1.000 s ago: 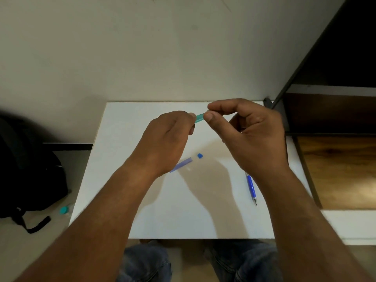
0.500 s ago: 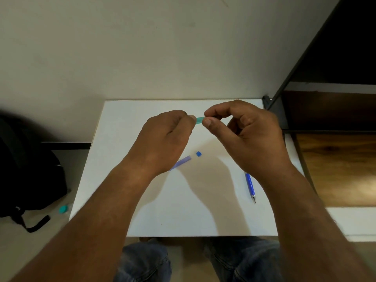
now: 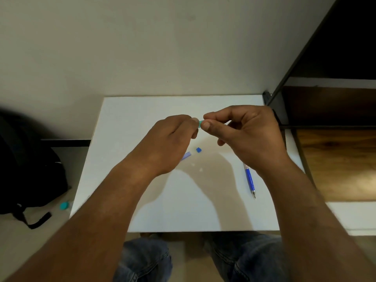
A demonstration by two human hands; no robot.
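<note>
Above the white table (image 3: 142, 200), my left hand (image 3: 173, 139) and my right hand (image 3: 250, 133) meet fingertip to fingertip. Both pinch a small teal pen part (image 3: 200, 124), of which only a short piece shows between the fingers. On the table below lie a pale purple tube piece (image 3: 186, 155), partly hidden by my left hand, and a tiny blue cap (image 3: 198, 150). A blue pen (image 3: 249, 180) lies at the right, tip toward me, its upper end under my right wrist.
A black backpack (image 3: 26, 163) sits on the floor at the left, with a small teal object (image 3: 64, 205) beside the table's edge. A dark metal frame and wooden shelf (image 3: 335, 163) stand at the right. A wall is close behind the table.
My hands have drawn closer together, so less of the teal part shows between the fingertips. Both hands sit slightly lower over the table.
</note>
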